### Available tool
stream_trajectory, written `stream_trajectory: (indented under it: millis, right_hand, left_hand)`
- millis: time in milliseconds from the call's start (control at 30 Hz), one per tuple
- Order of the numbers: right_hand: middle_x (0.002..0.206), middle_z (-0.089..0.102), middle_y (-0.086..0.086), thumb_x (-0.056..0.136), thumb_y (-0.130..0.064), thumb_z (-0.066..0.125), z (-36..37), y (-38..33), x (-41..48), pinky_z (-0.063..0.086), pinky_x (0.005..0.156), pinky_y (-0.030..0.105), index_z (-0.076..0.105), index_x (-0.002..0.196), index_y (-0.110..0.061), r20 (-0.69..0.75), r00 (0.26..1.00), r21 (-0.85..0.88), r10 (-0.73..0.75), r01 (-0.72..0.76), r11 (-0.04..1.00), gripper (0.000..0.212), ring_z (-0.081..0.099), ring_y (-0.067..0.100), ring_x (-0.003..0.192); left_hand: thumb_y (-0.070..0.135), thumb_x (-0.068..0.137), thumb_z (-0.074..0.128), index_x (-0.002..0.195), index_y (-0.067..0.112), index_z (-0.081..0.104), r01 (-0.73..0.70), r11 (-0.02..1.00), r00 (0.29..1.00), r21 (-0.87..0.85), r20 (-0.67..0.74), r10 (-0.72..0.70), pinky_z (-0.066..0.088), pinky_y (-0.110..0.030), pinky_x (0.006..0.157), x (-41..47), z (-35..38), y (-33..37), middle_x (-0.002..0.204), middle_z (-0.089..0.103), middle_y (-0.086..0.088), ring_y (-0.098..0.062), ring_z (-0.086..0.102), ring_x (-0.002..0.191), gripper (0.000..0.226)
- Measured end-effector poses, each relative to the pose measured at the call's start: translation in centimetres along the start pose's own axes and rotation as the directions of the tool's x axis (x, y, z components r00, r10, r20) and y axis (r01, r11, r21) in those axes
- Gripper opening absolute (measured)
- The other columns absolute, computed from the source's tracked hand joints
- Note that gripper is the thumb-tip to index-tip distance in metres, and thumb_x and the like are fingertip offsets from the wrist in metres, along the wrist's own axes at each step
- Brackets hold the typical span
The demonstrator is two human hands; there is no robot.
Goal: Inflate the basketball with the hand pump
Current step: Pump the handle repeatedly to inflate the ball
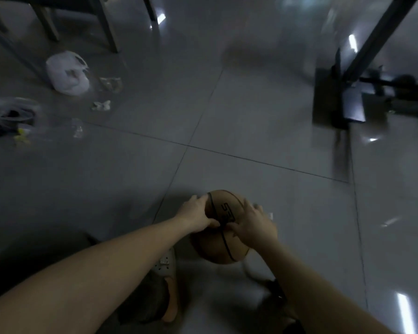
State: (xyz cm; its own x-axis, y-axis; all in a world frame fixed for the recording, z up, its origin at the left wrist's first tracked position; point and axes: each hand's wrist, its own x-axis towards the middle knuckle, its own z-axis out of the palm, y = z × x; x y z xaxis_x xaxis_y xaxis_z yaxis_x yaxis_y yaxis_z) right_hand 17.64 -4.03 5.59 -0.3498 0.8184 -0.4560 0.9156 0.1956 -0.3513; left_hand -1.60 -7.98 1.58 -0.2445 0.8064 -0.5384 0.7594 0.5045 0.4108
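- Floor (pixel 251 116): glossy grey tiles with dark joints.
- Basketball (pixel 217 249): brown with black seams, low over the floor at lower centre, held between both hands.
- Plastic bag (pixel 67 73): white, upper left, well apart from the basketball.
- Left hand (pixel 198 213): fingers curved round the ball's left side, thumb on the seam.
- Right hand (pixel 251 225): fingers spread over the right side, thumb beside the left thumb.

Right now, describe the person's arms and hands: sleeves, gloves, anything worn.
Both arms are bare as far as the view shows: no sleeve on the left forearm or the right forearm. The left hand and right hand wear no gloves. No watch, band or ring shows, though the picture is dim and blurred.
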Motion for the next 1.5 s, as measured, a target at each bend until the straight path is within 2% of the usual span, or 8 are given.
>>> stream_trajectory:
  millis: [200,400,633,933,1067,1133,1300,1500]
  right_hand:
    - [0.135,0.048,0.005,0.089,-0.038,0.056,-6.1,5.5,-9.6,0.044,0.102,0.043,0.045,0.136,-0.021,-0.07,0.996,-0.149,0.054,-0.064,0.987,0.051,0.049,0.026,0.123]
    - [0.122,0.052,0.004,0.088,-0.027,0.057,-3.5,11.3,-17.1,0.046,0.096,0.04,0.044,0.121,-0.019,-0.012,0.981,-0.312,0.193,-0.187,0.932,0.037,0.055,0.025,0.113]
    - [0.092,0.049,0.0,0.092,-0.011,0.05,-3.2,11.8,-19.6,0.046,0.067,0.034,0.042,0.09,-0.02,-0.108,0.985,-0.175,0.131,-0.149,0.973,0.012,0.049,0.021,0.075]
    - [0.099,0.054,-0.002,0.093,-0.023,0.045,-11.0,10.1,-22.1,0.042,0.077,0.031,0.051,0.104,-0.02,-0.439,0.881,-0.309,-0.178,0.038,0.95,0.014,0.054,0.02,0.091]
    - [0.096,0.053,0.001,0.085,-0.035,0.034,-4.8,10.8,-20.8,0.044,0.071,0.036,0.053,0.099,-0.023,-0.47,0.878,-0.31,-0.091,-0.068,0.948,0.026,0.049,0.022,0.085]
    - [0.089,0.051,0.003,0.079,-0.035,0.05,-2.9,11.4,-20.0,0.043,0.064,0.037,0.055,0.091,-0.021,-0.478,0.876,-0.292,-0.062,-0.092,0.952,0.019,0.048,0.023,0.079]
    - [0.087,0.047,0.007,0.072,-0.026,0.07,-0.5,12.6,-17.3,0.042,0.062,0.038,0.055,0.091,-0.017,-0.383,0.924,-0.317,0.01,-0.142,0.938,0.027,0.044,0.026,0.077]
    - [0.106,0.038,0.006,0.088,-0.033,0.053,2.3,13.4,-14.5,0.041,0.079,0.036,0.043,0.113,-0.02,-0.27,0.954,-0.211,0.13,-0.19,0.959,0.03,0.04,0.024,0.094]
  left_hand:
    - [0.048,0.087,0.063,0.139,0.019,0.046,-0.236,0.921,0.962,0.31,-0.057,0.266,0.043,-0.046,0.104,-5.2,-0.9,5.9,0.143,0.043,-0.011,-0.035,0.045,0.128,0.061]
    - [0.047,0.087,0.056,0.132,0.016,0.05,-0.733,0.552,0.643,0.398,0.14,0.753,0.044,-0.044,0.101,-14.4,5.9,13.8,0.134,0.053,-0.007,-0.028,0.048,0.124,0.055]
    - [0.02,0.095,0.05,0.113,0.015,0.055,-0.636,0.424,0.697,0.644,0.245,0.673,0.045,-0.044,0.089,-16.7,9.1,17.8,0.115,0.063,-0.012,-0.033,0.058,0.105,0.019]
    - [0.018,0.091,0.045,0.111,0.014,0.054,-0.704,0.408,0.459,0.581,-0.067,0.886,0.043,-0.037,0.08,-19.5,1.9,21.9,0.105,0.06,-0.008,-0.027,0.056,0.091,0.022]
    - [0.021,0.09,0.021,0.112,0.009,0.044,-0.64,0.408,0.529,0.651,-0.012,0.848,0.044,-0.044,0.087,-17.3,8.2,19.1,0.104,0.05,-0.013,-0.03,0.044,0.09,0.035]
    - [0.021,0.093,0.027,0.116,0.009,0.04,-0.607,0.438,0.582,0.663,-0.005,0.813,0.041,-0.049,0.094,-16.1,10.8,18.1,0.104,0.043,-0.015,-0.033,0.041,0.092,0.028]
    - [0.024,0.084,0.048,0.102,0.015,0.044,-0.627,0.469,0.583,0.622,-0.023,0.812,0.044,-0.04,0.07,-13.9,12.9,17.4,0.094,0.048,-0.009,-0.025,0.043,0.082,0.02]
    - [0.021,0.079,0.061,0.102,0.015,0.045,-0.608,0.505,0.627,0.613,-0.02,0.779,0.044,-0.037,0.065,-10.9,15.5,16.0,0.094,0.05,-0.008,-0.023,0.046,0.079,0.029]
